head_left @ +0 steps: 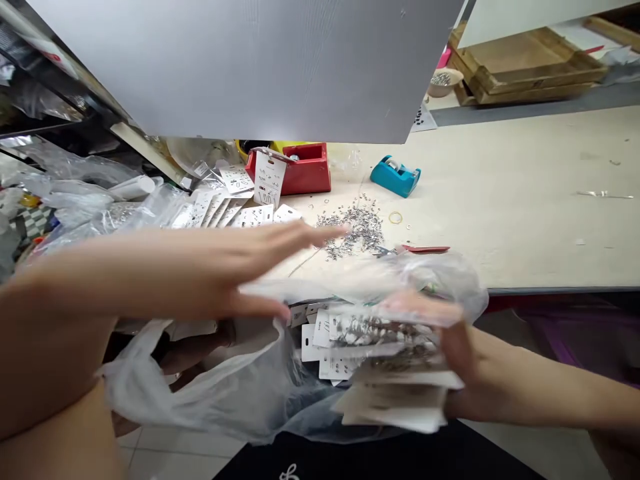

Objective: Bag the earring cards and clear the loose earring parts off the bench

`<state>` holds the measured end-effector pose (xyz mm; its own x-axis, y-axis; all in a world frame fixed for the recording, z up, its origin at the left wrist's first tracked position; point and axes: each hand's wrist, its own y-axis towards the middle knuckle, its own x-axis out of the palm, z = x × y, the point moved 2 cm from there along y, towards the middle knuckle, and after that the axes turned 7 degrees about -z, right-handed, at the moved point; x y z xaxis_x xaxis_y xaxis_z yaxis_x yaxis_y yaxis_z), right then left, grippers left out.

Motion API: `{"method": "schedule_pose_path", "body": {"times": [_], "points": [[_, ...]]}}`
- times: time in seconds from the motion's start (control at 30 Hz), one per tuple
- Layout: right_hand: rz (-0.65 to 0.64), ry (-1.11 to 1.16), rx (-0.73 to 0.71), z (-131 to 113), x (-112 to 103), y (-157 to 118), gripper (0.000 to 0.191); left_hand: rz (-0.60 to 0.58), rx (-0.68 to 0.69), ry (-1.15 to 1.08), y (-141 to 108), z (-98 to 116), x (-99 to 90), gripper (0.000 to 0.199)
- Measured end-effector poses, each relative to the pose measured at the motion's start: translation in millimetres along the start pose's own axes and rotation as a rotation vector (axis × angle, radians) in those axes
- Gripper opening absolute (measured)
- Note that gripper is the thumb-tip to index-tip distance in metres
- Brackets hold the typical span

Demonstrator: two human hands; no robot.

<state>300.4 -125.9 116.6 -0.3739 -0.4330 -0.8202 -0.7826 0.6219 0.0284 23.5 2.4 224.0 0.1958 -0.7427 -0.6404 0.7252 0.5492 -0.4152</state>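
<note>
Clear plastic bag [200, 393] holding white jewellery cards [315, 343]

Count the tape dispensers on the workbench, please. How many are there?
2: a blue one right of the scattered metal pieces, and a red one behind the standing white card. Others may be hidden.

Nothing reads with certainty. White display cards [235, 179] lying on the table carry small dark print and printed shapes, too small to make out. The upright card [269, 179] beside the red box shows the same: rows of marks, no legible word. The bagged cards [325, 340] have a short dark mark near the top edge, blurred, perhaps a brand. A white script logo [289, 472] sits on black fabric at the bottom edge, cut off and unreadable.
</note>
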Motion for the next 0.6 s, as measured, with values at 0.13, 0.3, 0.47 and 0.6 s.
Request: {"method": "schedule_pose_path", "body": {"times": [0.13, 0.3, 0.47, 0.6], "points": [[-0.19, -0.251, -0.044, 23, 40, -17, 0.091, 0.453, -0.214, -0.094, -1, -61, -37.0, 0.054], [-0.184, -0.371, -0.023, 24, 23, -25, 0.073, 0.388, -0.466, 0.13, 33, -135, -2.9, 0.055], [-0.146, -0.124, -0.11, 11, -42, -23, 0.059, 0.342, -0.575, 0.201, 75, -168, 52.7, 0.107], [0.19, 0.037, -0.011, 43, -96, -9, 0.038, 0.396, -0.63, 0.244, 83, -181, 48.3, 0.083]]}}
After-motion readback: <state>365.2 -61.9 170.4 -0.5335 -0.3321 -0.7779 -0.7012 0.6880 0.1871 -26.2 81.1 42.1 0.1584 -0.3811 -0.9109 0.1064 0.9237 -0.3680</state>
